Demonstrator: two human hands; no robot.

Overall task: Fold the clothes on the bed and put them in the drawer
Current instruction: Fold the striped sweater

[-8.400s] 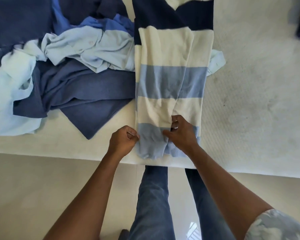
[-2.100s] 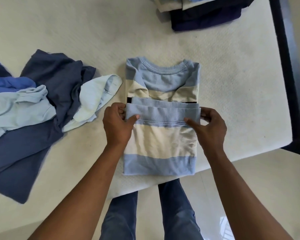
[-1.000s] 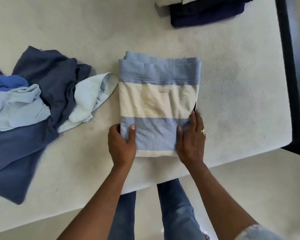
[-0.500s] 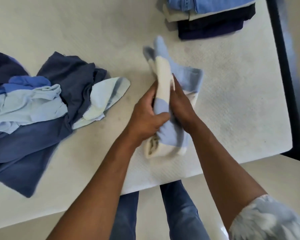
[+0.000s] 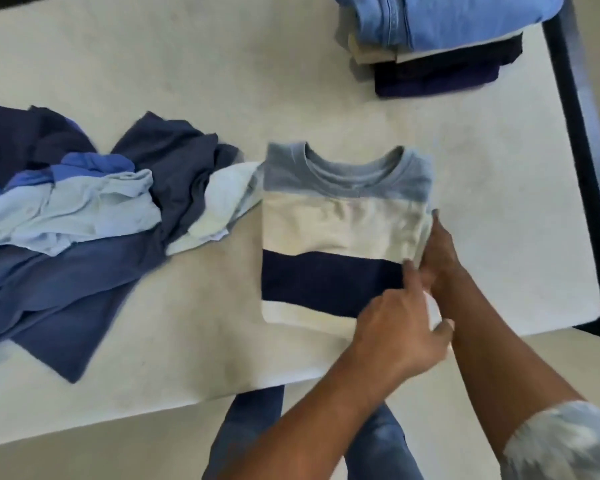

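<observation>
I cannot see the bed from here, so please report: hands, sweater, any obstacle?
Left hand open, fingertips on striped sweater. Right hand at its right edge, grip unclear. Sweater folded, collar up, on bed. Unfolded pile beside its left edge.

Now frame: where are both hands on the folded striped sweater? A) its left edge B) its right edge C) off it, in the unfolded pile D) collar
B: the left hand and the right hand both sit at the right edge of the striped sweater, away from its collar and from the unfolded pile.
</observation>
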